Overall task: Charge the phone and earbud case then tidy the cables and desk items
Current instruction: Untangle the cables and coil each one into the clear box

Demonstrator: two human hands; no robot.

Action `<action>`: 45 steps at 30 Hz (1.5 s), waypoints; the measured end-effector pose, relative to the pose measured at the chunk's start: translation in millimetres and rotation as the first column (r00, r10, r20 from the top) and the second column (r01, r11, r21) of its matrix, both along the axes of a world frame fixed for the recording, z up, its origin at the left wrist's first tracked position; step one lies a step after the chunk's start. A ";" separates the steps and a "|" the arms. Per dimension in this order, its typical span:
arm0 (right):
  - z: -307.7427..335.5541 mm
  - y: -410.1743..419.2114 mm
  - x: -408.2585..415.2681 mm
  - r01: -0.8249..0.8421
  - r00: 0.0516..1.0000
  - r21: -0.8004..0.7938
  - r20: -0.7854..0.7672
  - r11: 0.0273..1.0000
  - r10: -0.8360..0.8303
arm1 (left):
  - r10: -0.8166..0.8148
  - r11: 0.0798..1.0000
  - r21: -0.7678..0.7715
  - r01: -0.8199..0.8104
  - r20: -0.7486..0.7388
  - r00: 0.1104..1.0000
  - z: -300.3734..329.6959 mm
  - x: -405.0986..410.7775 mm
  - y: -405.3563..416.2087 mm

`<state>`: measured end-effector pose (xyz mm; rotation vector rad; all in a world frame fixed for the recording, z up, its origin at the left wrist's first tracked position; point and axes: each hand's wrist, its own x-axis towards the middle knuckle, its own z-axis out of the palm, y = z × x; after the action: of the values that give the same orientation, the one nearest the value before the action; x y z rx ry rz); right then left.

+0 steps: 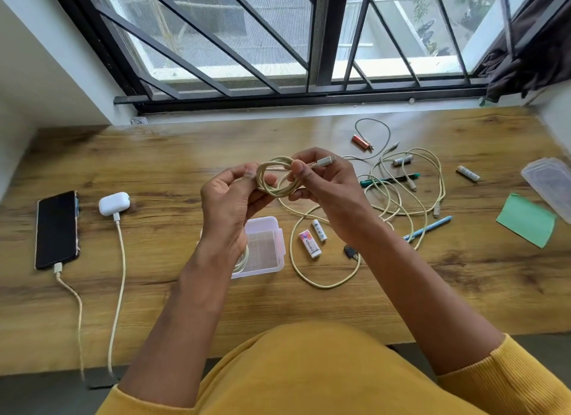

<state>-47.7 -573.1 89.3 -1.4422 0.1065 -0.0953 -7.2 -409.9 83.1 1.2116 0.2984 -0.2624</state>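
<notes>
A black phone (56, 229) lies at the desk's left with a cream cable (72, 294) plugged into its near end. Beside it sits a white earbud case (113, 203), also with a cable (120, 260) plugged in. Above the desk's middle, my left hand (230, 198) and my right hand (327, 189) both hold a coiled cream cable (276, 180). My right fingers pinch it near its plug (326, 161). A clear plastic box (264, 248) stands under my left wrist, with another coiled cable partly hidden inside.
Loose cream cables (401, 198) tangle on the right, among batteries (468, 173), a red battery (361, 142), a green pen (389, 180) and a blue pen (428, 227). Two small white tubes (310, 243) and a dark key (350, 251) lie nearby. Green paper (526, 220) and the box lid (548, 183) lie far right.
</notes>
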 end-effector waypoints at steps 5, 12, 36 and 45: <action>3.1 -1.3 2.1 0.016 1.000 -0.008 -0.006 1.000 -0.016 | -0.033 0.999 0.004 0.033 -0.005 0.999 0.9 0.1 -1.4; 2.6 1.3 2.4 0.033 0.998 -0.019 -0.053 0.999 -0.034 | -0.003 1.000 -0.013 0.002 -0.037 0.999 -1.5 0.2 -3.0; -1.1 -1.4 6.3 0.013 0.998 0.069 -0.054 0.998 -0.010 | -0.256 0.866 -0.463 0.190 -0.082 0.963 0.1 0.7 0.7; -5.2 -8.1 6.6 0.059 0.996 0.041 -0.067 0.997 -0.056 | -0.346 0.909 -0.144 0.392 0.266 0.900 4.6 -2.1 4.1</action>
<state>-41.0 -581.3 84.1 -1.4003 0.2025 -0.0921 -9.4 -405.8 87.7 1.0855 -0.1681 -0.4642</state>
